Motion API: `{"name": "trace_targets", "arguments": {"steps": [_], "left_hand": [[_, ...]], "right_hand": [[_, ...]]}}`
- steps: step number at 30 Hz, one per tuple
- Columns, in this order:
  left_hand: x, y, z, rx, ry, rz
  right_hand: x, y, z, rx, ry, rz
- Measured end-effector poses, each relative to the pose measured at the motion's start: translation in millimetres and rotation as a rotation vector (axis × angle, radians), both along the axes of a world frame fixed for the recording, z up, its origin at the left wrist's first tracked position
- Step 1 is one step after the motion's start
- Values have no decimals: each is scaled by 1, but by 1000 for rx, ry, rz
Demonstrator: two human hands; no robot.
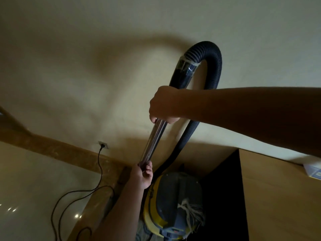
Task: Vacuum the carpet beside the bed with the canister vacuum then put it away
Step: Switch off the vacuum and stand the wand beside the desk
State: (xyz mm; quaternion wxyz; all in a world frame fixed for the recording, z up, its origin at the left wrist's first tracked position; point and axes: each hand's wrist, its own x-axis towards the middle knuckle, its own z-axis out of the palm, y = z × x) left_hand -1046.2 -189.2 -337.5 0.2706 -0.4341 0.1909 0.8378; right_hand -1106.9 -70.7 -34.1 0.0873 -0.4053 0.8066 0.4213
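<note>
A yellow and grey canister vacuum [175, 204] sits on the floor at the bottom centre, with frayed white string tied on its top. Its black ribbed hose [214, 66] arches up against the wall and joins a shiny metal wand [152, 141]. My right hand [164, 105] grips the top of the wand just under the black handle piece. Near the canister, my left hand [143, 174] holds the wand's lower end. The wand stands slanted between both hands.
A wooden cabinet [274, 188] stands at the right with a dark gap [224, 197] beside the canister. A black power cord [73, 193] runs from a wall socket [103, 145] across the glossy floor. A brown baseboard lines the wall.
</note>
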Motion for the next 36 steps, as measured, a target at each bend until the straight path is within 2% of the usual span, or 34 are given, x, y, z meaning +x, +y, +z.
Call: {"name": "trace_targets", "arguments": {"steps": [2,9,15,19,23,36], "left_hand": [[-3,4,-13,1,3,-47],[-10,18,-43,-66,-51,-114],[-17,16,-39,-276,-81,-290],[-26,16,-28,-490,-29,-416],[-27,13,-24,-477,37,-509],[-17,20,-17,-511,128,-496]], "right_hand": [[-2,-3,-18,48,23,67],[-2,-13,-62,63,20,68],[-6,1,-89,115,13,79],[-11,2,-98,112,33,-52],[-12,0,-120,137,36,-170],[-6,14,-125,42,52,-199]]}}
